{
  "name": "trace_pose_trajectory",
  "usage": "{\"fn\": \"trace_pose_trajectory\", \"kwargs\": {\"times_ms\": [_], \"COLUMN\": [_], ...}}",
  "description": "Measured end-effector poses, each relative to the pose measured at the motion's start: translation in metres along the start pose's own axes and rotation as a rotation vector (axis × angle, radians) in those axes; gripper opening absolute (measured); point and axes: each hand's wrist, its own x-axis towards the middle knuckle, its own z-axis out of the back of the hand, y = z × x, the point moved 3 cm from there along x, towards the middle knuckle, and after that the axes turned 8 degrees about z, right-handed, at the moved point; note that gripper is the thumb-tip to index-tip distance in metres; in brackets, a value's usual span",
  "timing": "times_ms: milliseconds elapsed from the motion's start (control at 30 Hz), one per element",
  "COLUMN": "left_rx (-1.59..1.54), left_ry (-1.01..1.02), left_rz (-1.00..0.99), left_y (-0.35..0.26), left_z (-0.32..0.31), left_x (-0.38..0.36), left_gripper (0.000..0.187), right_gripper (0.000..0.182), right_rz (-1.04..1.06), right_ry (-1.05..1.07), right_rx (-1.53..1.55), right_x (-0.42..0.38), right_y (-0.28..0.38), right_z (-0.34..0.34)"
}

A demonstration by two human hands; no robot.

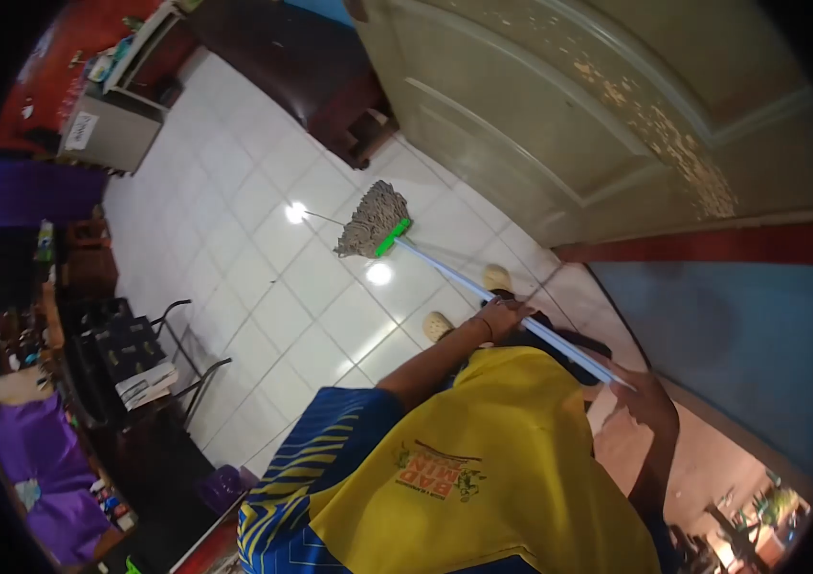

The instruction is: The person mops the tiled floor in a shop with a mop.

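A mop with a grey string head (375, 218) and a green clamp lies spread on the white tiled floor (263, 277). Its pale blue handle (454, 275) slants down and right towards my body. My left hand (504, 318) is closed round the middle of the handle, above my sandals. Further up the pole, near its end, my right hand (644, 394) grips it at the right side of my yellow apron (492, 450).
A worn door (540, 115) stands at the upper right beside a blue wall (722, 325). A dark sofa (282, 57) is at the top. On the left are a black chair (124, 349), a grey cabinet (114, 129) and purple cloth (47, 459).
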Motion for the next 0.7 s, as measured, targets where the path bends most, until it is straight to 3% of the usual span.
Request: {"fn": "trace_pose_trajectory", "kwargs": {"times_ms": [33,100,200,233,300,333,367,433,533,633,700], "left_rx": [-0.033,0.098,0.036,0.151,0.036,0.039,0.068,0.094,-0.010,-0.116,-0.001], "left_ry": [0.099,0.421,0.376,0.421,0.374,0.197,0.161,0.046,-0.225,-0.382,-0.426], "left_rz": [-0.165,-0.268,-0.323,-0.279,-0.229,-0.216,-0.161,0.000,0.340,0.409,0.419], "left_y": [-0.011,-0.041,-0.062,-0.069,-0.069,-0.053,-0.044,-0.021,0.000,0.015,0.026], "left_z": [-0.003,-0.023,-0.062,-0.050,-0.036,-0.056,-0.058,-0.058,-0.027,-0.020,-0.016], "left_x": [0.006,0.020,0.016,0.006,-0.009,-0.009,-0.010,-0.012,-0.019,-0.010,0.004], "left_gripper": [0.034,0.032,0.031,0.030,0.029,0.025,0.025,0.029,0.042,0.061,0.069], "right_gripper": [0.039,0.037,0.034,0.034,0.031,0.030,0.029,0.029,0.029,0.029,0.029], "right_rz": [-0.060,-0.172,-0.194,-0.194,-0.247,-0.297,-0.325,-0.260,-0.014,0.259,0.365], "right_ry": [-0.043,-0.103,-0.233,-0.280,-0.347,-0.373,-0.380,-0.365,-0.282,-0.252,-0.355], "right_rx": [-0.048,-0.132,0.001,0.077,0.123,0.162,0.151,0.151,0.011,0.025,-0.179], "right_x": [-0.032,-0.081,-0.123,-0.128,-0.128,-0.122,-0.114,-0.086,-0.019,0.058,0.116], "right_y": [0.014,0.040,0.031,0.024,0.016,0.013,0.009,0.004,-0.015,-0.026,-0.046], "right_z": [0.001,-0.009,-0.030,-0.036,-0.054,-0.061,-0.067,-0.074,-0.074,-0.081,-0.095]}}
